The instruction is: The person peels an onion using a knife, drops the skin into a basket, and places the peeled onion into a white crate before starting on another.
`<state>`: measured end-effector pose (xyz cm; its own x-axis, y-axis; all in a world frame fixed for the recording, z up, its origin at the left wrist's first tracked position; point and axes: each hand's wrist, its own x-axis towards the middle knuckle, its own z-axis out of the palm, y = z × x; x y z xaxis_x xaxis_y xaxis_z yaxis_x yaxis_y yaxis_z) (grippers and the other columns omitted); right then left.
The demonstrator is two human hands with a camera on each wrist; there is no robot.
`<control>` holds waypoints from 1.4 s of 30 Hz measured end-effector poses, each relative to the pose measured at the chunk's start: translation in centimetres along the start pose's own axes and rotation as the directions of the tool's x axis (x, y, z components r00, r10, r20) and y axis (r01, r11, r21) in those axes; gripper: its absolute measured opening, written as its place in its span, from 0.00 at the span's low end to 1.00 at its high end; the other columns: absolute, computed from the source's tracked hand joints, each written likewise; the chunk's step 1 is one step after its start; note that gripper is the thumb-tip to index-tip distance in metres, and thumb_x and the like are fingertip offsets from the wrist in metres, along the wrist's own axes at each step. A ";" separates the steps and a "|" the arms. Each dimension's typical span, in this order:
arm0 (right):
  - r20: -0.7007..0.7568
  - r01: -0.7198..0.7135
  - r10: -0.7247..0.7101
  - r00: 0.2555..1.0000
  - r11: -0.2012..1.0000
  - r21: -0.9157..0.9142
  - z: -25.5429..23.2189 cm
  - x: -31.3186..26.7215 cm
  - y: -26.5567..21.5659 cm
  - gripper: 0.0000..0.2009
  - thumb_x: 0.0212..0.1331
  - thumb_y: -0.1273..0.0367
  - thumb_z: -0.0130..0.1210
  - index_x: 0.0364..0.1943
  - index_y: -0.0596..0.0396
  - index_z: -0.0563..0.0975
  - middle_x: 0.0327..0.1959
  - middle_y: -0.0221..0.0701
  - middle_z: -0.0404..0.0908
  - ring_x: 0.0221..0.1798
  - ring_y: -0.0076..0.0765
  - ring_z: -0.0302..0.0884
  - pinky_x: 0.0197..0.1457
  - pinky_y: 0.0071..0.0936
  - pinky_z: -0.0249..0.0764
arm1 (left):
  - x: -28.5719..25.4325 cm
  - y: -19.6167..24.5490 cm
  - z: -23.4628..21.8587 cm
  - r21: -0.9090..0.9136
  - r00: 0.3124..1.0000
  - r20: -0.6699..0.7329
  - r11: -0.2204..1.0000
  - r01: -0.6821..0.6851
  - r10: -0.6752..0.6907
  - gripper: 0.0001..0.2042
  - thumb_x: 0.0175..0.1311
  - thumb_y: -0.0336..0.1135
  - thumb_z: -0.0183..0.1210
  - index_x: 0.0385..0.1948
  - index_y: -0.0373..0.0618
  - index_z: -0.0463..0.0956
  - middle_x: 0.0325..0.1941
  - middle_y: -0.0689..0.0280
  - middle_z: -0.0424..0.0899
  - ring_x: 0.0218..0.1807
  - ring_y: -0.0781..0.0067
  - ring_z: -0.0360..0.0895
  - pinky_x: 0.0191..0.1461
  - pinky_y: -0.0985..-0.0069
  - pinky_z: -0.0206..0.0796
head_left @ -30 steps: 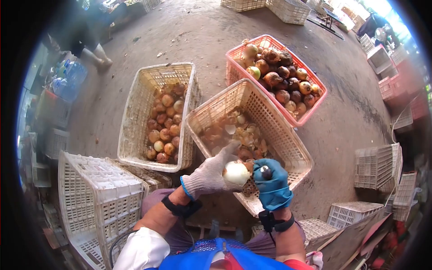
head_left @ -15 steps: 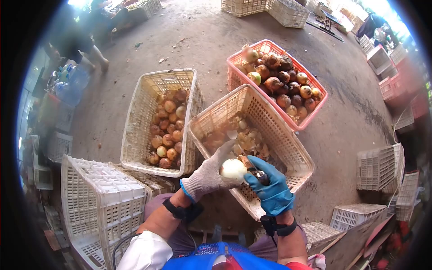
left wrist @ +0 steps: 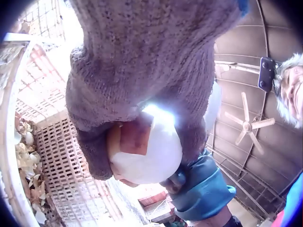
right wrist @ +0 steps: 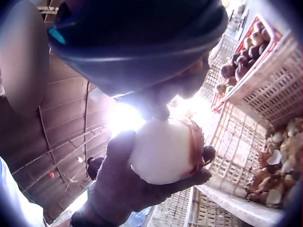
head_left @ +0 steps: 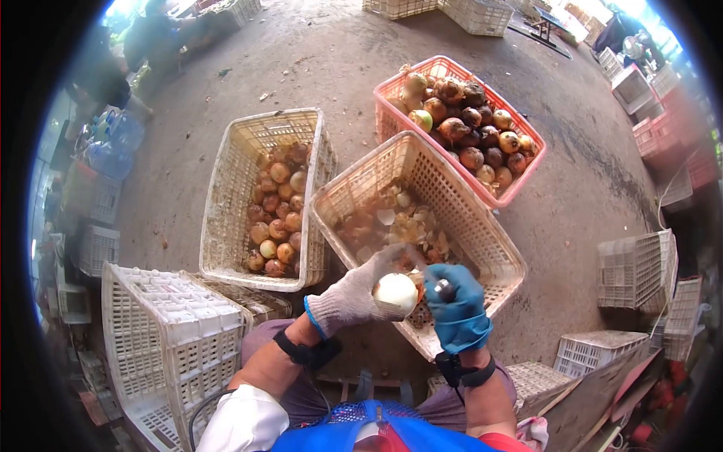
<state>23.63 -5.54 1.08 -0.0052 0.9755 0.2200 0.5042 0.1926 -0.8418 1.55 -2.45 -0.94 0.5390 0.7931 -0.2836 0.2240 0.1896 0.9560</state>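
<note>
A partly peeled onion, mostly white, is gripped by my left hand in a light knitted glove. In the left wrist view a brown-red patch of skin remains on the onion, with gloved fingers on both sides. My right hand, in a blue rubber glove, grips a dark round-ended handle just right of the onion; its blade is too blurred to make out. Below both hands is a cream crate with onion skins inside.
A cream crate of brown onions stands to the left, and a pink crate of darker onions behind on the right. White crates stand by my left arm, with more crates at the far right.
My right hand has turned and moved slightly away from the onion; the brown piece beside the tool no longer shows there. My left hand still holds the onion.
</note>
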 end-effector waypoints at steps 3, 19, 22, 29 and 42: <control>-0.040 -0.211 0.212 0.976 0.977 0.020 -0.1 0.0 1.3 0.11 0.59 0.73 0.65 0.45 0.56 0.84 0.40 0.38 0.85 0.37 0.36 0.84 0.42 0.31 0.79 | 0.1 0.4 -0.3 -0.121 0.999 -0.022 0.992 -0.042 0.039 0.57 0.47 0.41 0.79 0.79 0.38 0.49 0.70 0.57 0.72 0.68 0.69 0.72 0.71 0.71 0.65; 0.153 0.095 -0.070 0.986 0.981 -0.167 0.5 -0.4 0.4 0.18 0.64 0.67 0.58 0.58 0.47 0.81 0.31 0.40 0.82 0.34 0.53 0.82 0.38 0.46 0.76 | 0.1 0.3 -1.9 -0.554 0.955 -0.296 0.809 -0.195 0.027 0.55 0.48 0.42 0.80 0.77 0.37 0.53 0.72 0.58 0.69 0.71 0.65 0.68 0.75 0.67 0.60; 0.164 0.125 -0.076 0.983 0.943 -0.309 0.4 -0.4 0.3 0.18 0.64 0.66 0.59 0.58 0.48 0.82 0.30 0.39 0.81 0.33 0.54 0.81 0.37 0.47 0.76 | 0.0 0.1 -1.8 -0.617 0.957 -0.291 0.761 -0.198 0.014 0.54 0.48 0.41 0.80 0.77 0.37 0.54 0.72 0.57 0.70 0.71 0.65 0.69 0.75 0.67 0.61; 0.433 -0.682 0.550 0.714 0.685 0.255 1.3 -1.0 2.6 0.13 0.71 0.63 0.63 0.52 0.55 0.83 0.36 0.24 0.84 0.35 0.17 0.77 0.41 0.22 0.78 | -0.3 0.2 -2.1 -0.544 0.953 -0.301 0.816 -0.195 0.027 0.58 0.48 0.47 0.80 0.79 0.38 0.50 0.70 0.57 0.71 0.67 0.65 0.73 0.70 0.68 0.68; 0.438 -0.589 0.395 0.807 0.585 0.558 0.5 0.3 -2.4 0.24 0.65 0.75 0.66 0.65 0.52 0.76 0.32 0.11 0.75 0.27 0.05 0.58 0.31 0.10 0.59 | -0.7 2.6 -1.0 0.039 0.975 -0.177 0.991 -0.131 0.136 0.57 0.48 0.32 0.80 0.80 0.43 0.47 0.61 0.57 0.79 0.61 0.68 0.78 0.67 0.69 0.70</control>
<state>22.03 -5.65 2.92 -0.1831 0.9103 -0.3712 -0.1836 -0.4026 -0.8968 0.92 -1.89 1.81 0.4122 0.9013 -0.1332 0.1827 0.0615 0.9812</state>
